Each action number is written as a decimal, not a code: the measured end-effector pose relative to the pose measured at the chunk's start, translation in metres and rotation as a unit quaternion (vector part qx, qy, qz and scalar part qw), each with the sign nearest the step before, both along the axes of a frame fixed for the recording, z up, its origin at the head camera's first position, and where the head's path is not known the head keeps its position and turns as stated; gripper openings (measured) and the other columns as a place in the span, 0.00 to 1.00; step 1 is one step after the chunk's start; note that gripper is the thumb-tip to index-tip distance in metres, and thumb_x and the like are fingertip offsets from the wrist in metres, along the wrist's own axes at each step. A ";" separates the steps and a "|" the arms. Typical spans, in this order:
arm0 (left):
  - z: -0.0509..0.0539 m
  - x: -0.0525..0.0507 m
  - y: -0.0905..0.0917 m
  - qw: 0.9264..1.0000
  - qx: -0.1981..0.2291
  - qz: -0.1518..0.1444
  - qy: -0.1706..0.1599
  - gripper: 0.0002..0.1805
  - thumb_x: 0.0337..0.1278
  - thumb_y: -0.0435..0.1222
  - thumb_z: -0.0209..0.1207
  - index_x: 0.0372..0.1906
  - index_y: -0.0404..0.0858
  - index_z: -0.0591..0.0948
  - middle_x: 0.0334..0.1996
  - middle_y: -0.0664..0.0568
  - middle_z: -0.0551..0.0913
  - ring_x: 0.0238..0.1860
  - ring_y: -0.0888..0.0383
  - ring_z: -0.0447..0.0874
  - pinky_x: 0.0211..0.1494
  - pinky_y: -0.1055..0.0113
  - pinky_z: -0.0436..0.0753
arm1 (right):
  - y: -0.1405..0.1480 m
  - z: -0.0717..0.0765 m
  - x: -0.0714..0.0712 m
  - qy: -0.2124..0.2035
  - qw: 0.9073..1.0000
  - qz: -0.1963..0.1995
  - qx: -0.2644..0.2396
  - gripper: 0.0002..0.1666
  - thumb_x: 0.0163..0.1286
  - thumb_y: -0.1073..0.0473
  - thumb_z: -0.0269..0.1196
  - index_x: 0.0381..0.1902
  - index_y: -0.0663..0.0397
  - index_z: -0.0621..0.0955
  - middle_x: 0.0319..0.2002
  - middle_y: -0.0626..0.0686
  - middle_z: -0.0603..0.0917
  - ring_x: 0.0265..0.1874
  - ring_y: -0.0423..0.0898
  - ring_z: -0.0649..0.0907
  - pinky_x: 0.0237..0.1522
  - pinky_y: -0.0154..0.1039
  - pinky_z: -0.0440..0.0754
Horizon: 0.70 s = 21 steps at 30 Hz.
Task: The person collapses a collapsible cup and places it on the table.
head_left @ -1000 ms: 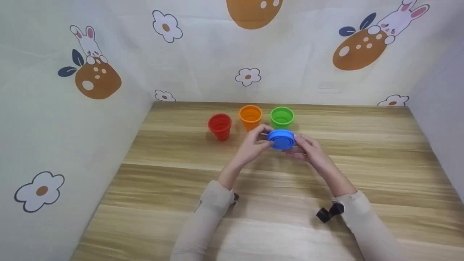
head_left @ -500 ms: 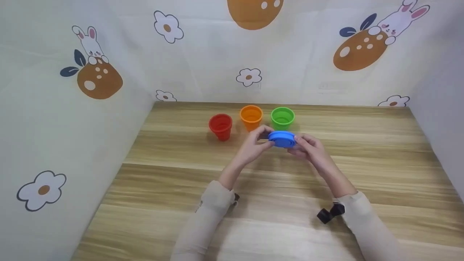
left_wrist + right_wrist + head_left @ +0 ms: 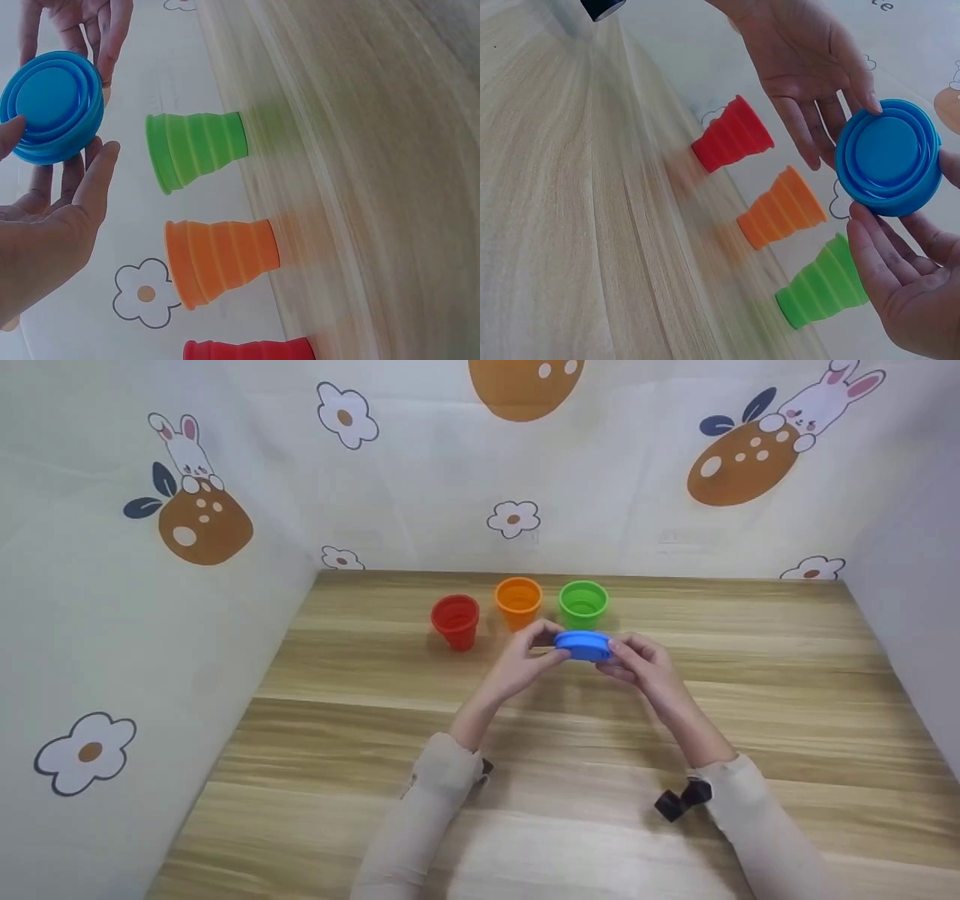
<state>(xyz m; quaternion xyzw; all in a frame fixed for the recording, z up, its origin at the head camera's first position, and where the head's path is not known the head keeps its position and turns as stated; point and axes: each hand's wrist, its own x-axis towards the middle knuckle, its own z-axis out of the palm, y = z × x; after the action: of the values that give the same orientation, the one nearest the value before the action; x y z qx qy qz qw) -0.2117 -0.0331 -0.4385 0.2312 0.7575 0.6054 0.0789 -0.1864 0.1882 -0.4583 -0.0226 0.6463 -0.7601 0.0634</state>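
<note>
A blue collapsible cup (image 3: 583, 645), folded flat into a ringed disc, is held above the table between both hands. My left hand (image 3: 519, 664) pinches its left edge, thumb on the near face and fingers behind. On the opposite edge, my right hand (image 3: 643, 661) grips it with thumb and fingers. The left wrist view shows the folded cup's (image 3: 52, 105) concentric rings facing the camera. Just behind the hands stand an unfolded green cup (image 3: 583, 598) and an orange cup (image 3: 519, 598). A red cup (image 3: 455, 619) stands to their left. All three are upright.
The wood-grain table (image 3: 360, 735) meets a patterned back wall (image 3: 420, 495) just behind the cups. Side walls (image 3: 97, 645) border it left and right. A black wrist camera (image 3: 679, 801) hangs at the right sleeve.
The blue folded cup has tilted, so its ringed face, visible to the head camera earlier, now shows mostly edge-on. Both hands stay in nearly the same place. The three standing cups have not moved.
</note>
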 end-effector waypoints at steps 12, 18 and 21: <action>-0.002 0.000 -0.003 1.000 -0.006 0.010 -0.029 0.18 0.64 0.34 0.62 0.55 0.30 0.77 0.55 0.37 0.80 0.58 0.42 0.80 0.63 0.60 0.82 | 0.001 -0.004 -0.002 0.014 1.000 -0.007 -0.001 0.06 0.76 0.63 0.55 0.42 0.55 0.80 0.37 0.46 0.86 0.39 0.43 0.89 0.49 0.38 0.88; -0.003 0.000 -0.003 0.999 -0.003 0.017 -0.029 0.17 0.65 0.35 0.61 0.55 0.30 0.77 0.54 0.38 0.81 0.57 0.45 0.81 0.63 0.61 0.82 | 0.002 -0.004 -0.002 0.011 1.000 -0.009 0.009 0.06 0.76 0.63 0.55 0.43 0.56 0.80 0.38 0.46 0.85 0.40 0.44 0.89 0.51 0.41 0.87; -0.004 0.000 -0.004 0.999 -0.001 0.021 -0.030 0.17 0.66 0.36 0.61 0.54 0.30 0.78 0.54 0.37 0.81 0.56 0.45 0.81 0.62 0.61 0.82 | 0.002 -0.005 -0.002 0.011 1.000 -0.011 0.014 0.06 0.75 0.63 0.56 0.43 0.57 0.80 0.38 0.47 0.85 0.40 0.45 0.89 0.52 0.43 0.87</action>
<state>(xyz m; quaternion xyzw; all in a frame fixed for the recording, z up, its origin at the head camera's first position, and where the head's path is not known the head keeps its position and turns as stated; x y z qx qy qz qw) -0.2121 -0.0366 -0.4421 0.1966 0.7604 0.6126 0.0893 -0.1883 0.1902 -0.4629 -0.0234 0.6577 -0.7513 0.0484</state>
